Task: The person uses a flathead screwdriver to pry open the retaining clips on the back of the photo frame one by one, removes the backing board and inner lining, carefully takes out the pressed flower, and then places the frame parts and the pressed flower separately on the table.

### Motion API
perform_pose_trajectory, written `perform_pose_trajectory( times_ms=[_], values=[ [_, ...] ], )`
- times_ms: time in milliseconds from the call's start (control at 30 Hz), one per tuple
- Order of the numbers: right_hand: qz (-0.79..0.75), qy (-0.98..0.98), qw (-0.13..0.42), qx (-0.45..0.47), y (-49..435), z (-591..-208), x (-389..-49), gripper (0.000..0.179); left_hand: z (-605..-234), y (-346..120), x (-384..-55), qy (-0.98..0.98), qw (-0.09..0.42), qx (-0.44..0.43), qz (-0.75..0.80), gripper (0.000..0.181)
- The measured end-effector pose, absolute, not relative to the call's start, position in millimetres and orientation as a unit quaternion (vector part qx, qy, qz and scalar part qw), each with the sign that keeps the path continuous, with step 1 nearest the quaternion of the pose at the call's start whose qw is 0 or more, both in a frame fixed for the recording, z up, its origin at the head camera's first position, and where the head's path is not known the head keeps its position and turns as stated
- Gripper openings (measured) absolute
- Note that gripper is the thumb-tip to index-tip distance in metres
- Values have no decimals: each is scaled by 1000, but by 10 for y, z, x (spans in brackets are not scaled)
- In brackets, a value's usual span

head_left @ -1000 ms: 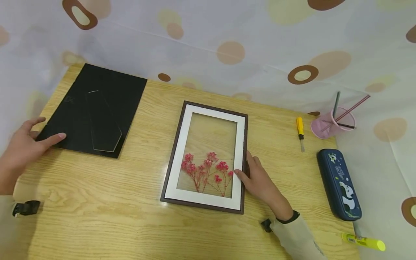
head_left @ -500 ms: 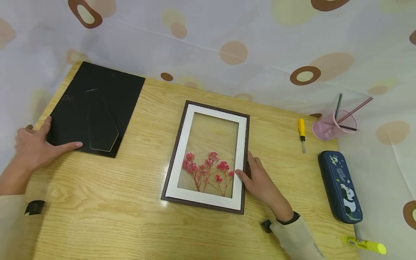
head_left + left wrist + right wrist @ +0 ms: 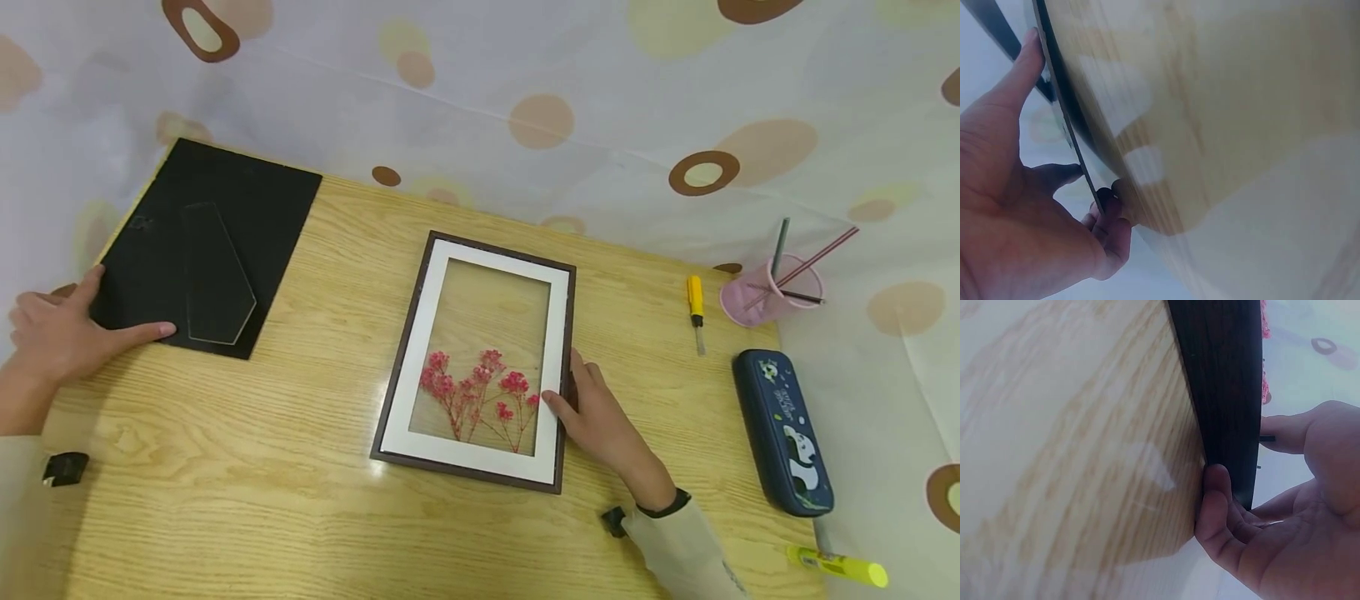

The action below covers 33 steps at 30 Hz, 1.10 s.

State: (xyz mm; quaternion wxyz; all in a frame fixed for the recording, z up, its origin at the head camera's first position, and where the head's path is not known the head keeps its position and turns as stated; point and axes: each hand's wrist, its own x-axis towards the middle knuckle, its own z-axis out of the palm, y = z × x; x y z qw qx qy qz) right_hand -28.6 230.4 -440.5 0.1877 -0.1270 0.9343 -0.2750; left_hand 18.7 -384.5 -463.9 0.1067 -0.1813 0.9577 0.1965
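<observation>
A black picture frame backing board (image 3: 150,250) with a fold-out stand lies at the far left of the table. My left hand (image 3: 63,333) holds its near left corner, the thumb on top. In the left wrist view, fingers (image 3: 1116,240) curl around the board's thin edge (image 3: 1072,134). Near the middle lies a dark brown picture frame (image 3: 475,475) with a white mat and pressed pink flowers (image 3: 491,362) behind clear glass. My right hand (image 3: 600,412) grips its right side, thumb over the rim. The right wrist view shows fingertips (image 3: 1216,481) at the lower edge of the frame's side (image 3: 1225,394).
On the right of the wooden table (image 3: 300,500) lie a yellow-handled screwdriver (image 3: 696,308), a dark blue panda pencil case (image 3: 783,429) and a yellow highlighter (image 3: 840,567). A pink cup (image 3: 742,296) holding pencils stands behind them. A spotted cloth (image 3: 465,108) hangs along the back.
My left hand has shifted its hold along the near left corner, and the backing board has slid slightly left. My right hand and the picture frame stay in place.
</observation>
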Motion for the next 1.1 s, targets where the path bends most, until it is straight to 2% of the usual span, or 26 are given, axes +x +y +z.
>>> perform_pose_trajectory(
  times_ms=[700,1100],
  values=[
    [-290,933,168,-132,2269,-4435,-299,79,-4557,-3887,134,954,105,-188,208,128],
    [-291,932,176,-129,2230,-4438,-283,80,-4543,-3897,176,960,96,-181,192,124]
  ],
)
